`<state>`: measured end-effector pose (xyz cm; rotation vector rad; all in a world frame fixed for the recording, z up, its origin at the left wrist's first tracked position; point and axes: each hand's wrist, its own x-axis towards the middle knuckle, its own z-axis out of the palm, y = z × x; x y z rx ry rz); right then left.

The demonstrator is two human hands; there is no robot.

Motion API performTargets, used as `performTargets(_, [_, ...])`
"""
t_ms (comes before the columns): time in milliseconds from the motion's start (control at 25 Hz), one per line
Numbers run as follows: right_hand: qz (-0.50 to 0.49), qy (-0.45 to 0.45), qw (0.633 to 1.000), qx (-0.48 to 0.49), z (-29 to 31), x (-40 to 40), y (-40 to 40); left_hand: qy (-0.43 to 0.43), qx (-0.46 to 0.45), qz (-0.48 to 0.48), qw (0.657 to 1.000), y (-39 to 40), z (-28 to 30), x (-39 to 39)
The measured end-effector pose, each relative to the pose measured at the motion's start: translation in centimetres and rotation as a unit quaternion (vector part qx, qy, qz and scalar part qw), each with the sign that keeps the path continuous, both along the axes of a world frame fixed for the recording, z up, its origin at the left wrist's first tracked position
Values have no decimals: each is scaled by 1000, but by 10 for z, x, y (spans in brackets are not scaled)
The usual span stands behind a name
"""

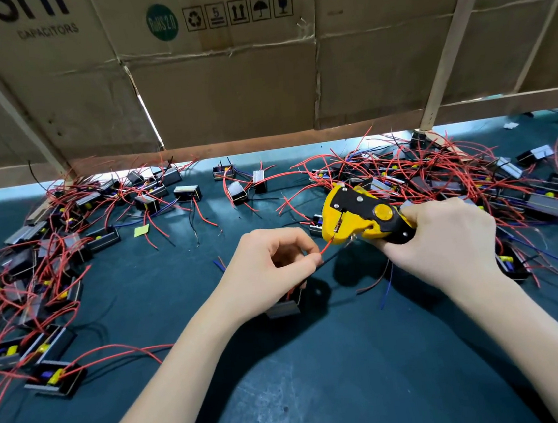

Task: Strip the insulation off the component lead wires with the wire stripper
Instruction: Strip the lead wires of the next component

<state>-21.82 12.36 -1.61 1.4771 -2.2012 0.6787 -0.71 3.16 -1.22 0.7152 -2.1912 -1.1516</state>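
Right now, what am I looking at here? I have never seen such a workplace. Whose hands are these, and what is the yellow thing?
This is one picture from a camera worn on a person's head, looking down at their own hands. The right hand grips a yellow wire stripper. The left hand pinches a red wire and holds its end in the tool's front. On the dark green table lie many small black components with red wires, in heaps left and right. Cardboard stands behind.

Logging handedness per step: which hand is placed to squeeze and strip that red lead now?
Right. The right hand already grips the wire stripper handles, and the red lead sits at the tool's head. The left hand pinches that lead, so it likely just holds it steady.
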Motion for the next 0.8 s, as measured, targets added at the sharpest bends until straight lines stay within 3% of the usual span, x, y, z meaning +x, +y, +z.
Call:
performTargets(160, [15, 9, 999, -44, 1, -6, 0, 0, -14, 48, 999, -3, -2, -1])
performTargets(240, [3, -33, 997, -64, 3, -10, -1, 58, 24, 60, 996, -5, -3, -2])
performTargets(320, [-5, -94, 991, -98, 5, -12, 1, 118, 80, 13, 990, -5, -2, -3])
performTargets(400, [19, -149, 977, -148, 8, -14, 2, 104, 63, 0, 993, -8, -2, -1])
performTargets(480, [79, -182, 961, -191, 9, -14, 3, 66, -5, 62, 996, -16, 1, 5])
performTargets(560, [182, -230, 937, -188, 11, -12, 6, 84, -42, 168, 981, -31, 7, 18])
performTargets(640, [326, -351, 872, -100, 12, -3, 10, 83, -98, 316, 940, -53, 11, 43])
performTargets(680, [380, -413, 827, -37, 12, 4, 11, 40, -141, 396, 906, -65, 11, 58])
performTargets(760, [429, -489, 756, 68, 10, 18, 12, -115, -206, 521, 820, -85, 8, 90])
performTargets(800, [430, -506, 741, 98, 9, 24, 12, -188, -206, 548, 788, -93, 5, 105])
